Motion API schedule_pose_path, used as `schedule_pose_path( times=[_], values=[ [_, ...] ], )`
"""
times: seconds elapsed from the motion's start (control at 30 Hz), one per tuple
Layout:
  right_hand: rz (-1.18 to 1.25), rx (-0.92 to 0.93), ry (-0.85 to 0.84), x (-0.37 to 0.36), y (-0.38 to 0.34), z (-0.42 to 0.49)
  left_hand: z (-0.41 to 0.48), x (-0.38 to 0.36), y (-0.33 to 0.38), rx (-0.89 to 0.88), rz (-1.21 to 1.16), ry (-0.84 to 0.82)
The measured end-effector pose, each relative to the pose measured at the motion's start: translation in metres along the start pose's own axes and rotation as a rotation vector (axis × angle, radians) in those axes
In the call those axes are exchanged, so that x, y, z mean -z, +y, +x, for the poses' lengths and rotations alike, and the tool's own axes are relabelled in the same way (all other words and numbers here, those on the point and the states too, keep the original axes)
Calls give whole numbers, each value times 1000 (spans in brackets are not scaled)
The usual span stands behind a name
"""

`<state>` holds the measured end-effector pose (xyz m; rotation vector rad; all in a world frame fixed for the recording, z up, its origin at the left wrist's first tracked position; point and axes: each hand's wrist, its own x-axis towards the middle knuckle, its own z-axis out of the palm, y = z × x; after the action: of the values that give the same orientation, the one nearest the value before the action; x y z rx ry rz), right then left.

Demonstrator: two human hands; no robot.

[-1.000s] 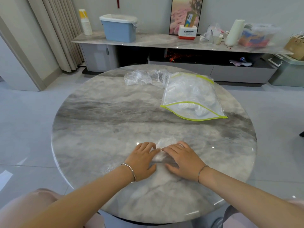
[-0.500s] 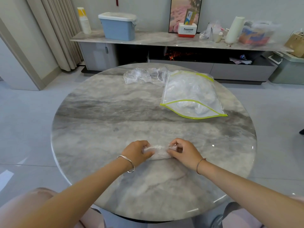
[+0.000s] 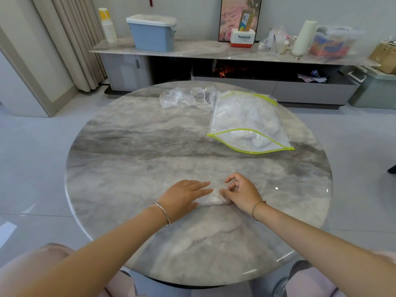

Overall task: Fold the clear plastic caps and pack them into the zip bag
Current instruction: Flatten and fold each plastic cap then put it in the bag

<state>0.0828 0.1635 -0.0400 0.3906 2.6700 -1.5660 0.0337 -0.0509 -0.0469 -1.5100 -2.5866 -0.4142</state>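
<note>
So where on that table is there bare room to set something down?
On the marble table the left half is bare, from the loose caps to the left hand; so is the strip between zip bag and right hand. Crowded: the far side, and mid-front where both hands work the folded cap.

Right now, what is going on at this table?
A person is folding a clear cap on the near side of the table. The left hand lies flat with straight fingers and presses on one end of the cap, while the right hand pinches the other end with curled fingers. Farther away on the right lies the zip bag, its mouth open towards the person and some plastic already inside. Loose caps lie beside it, on its left.
</note>
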Motion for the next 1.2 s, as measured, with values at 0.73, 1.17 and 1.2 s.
schedule_pose_path(
  times=[0.73, 1.17, 1.2],
  values=[
    [-892, 1082, -81, 3, -1, -22, 4, 29, 15, 308, -243, -406],
    [-726, 699, -176, -7, -5, -7, 3, 24, 4, 340, -211, -311],
    [-636, 608, -198, -7, -4, -6, 3, 21, 2, 359, -225, -289]
  ],
)
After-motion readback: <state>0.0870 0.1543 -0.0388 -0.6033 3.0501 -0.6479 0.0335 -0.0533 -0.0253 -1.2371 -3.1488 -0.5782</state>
